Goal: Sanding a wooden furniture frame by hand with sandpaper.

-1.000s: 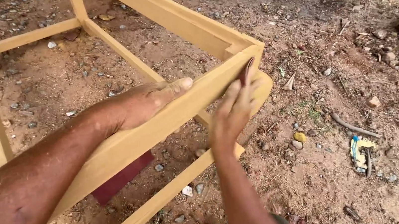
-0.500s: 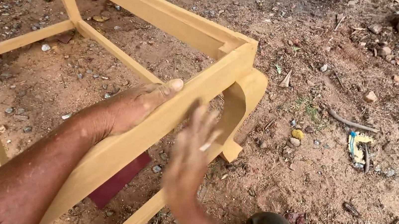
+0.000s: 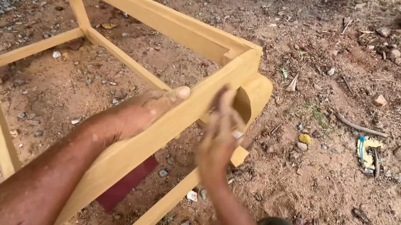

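- I am seeing the left hand [image 3: 147,111] lying flat and unclenched along the top edge of the wooden frame [image 3: 171,118], pressing on it and gripping nothing.
- The frame is lying tipped over on the bare ground [image 3: 314,54], its pale yellow rails making an open box, with a curved piece [image 3: 254,96] at the near corner.
- A dark red sheet [image 3: 123,186] is lying on the dirt under the near rail, partly hidden by it.
- The right hand [image 3: 220,133] is blurring against the rail just beside the corner, fingers stretched out; I am unable to tell whether it is holding anything.
- I am judging that with only a flat palm steadying it, the frame could rock or slide on the loose stones [image 3: 299,144] if the right hand pushes hard.
- Fingers running that near the sharp corner joint could catch an edge or a splinter, I am thinking.
- A yellow and blue scrap [image 3: 365,149] is lying well apart on the right.
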